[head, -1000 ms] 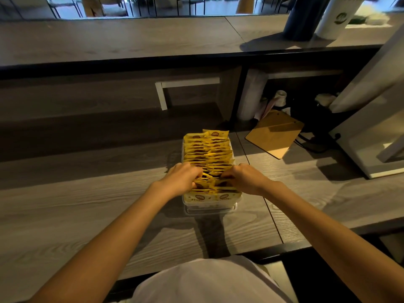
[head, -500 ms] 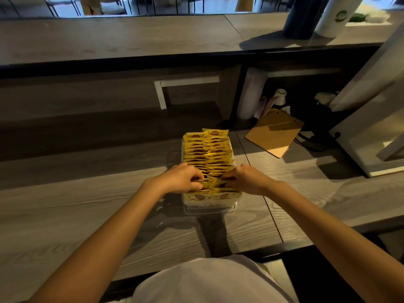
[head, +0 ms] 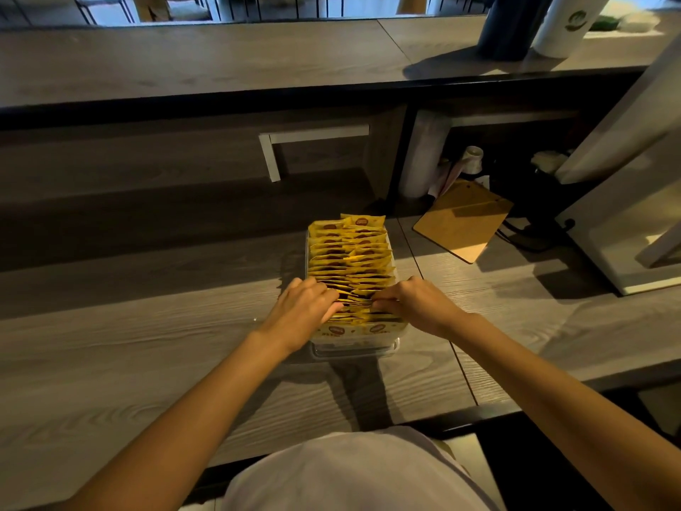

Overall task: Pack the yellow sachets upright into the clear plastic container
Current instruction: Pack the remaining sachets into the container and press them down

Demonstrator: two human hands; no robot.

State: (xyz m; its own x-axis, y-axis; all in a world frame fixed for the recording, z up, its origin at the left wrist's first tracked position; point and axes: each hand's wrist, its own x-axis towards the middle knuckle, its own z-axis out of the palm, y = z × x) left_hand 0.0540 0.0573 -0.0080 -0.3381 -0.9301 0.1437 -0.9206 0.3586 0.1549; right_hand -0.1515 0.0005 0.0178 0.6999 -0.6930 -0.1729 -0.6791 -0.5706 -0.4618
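Note:
A clear plastic container (head: pixel 354 349) stands on the wooden counter in front of me, filled with two rows of yellow sachets (head: pixel 350 252) standing upright. My left hand (head: pixel 304 313) rests on the near part of the left row, fingers curled onto the sachet tops. Opposite it, my right hand (head: pixel 416 302) presses on the near part of the right row, fingertips pinching the sachets there. Both hands cover the sachets under them; the nearest sachets show through the front wall.
A brown clipboard (head: pixel 462 219) lies to the right behind the container. A white appliance (head: pixel 626 201) stands at the far right. On the raised shelf behind sit a dark bottle (head: pixel 510 27) and a white cup (head: pixel 565 24). The counter's front edge runs close to my body.
Both hands stay on the near sachets and have shifted only slightly, the fingers working along the tops. The container has not moved.

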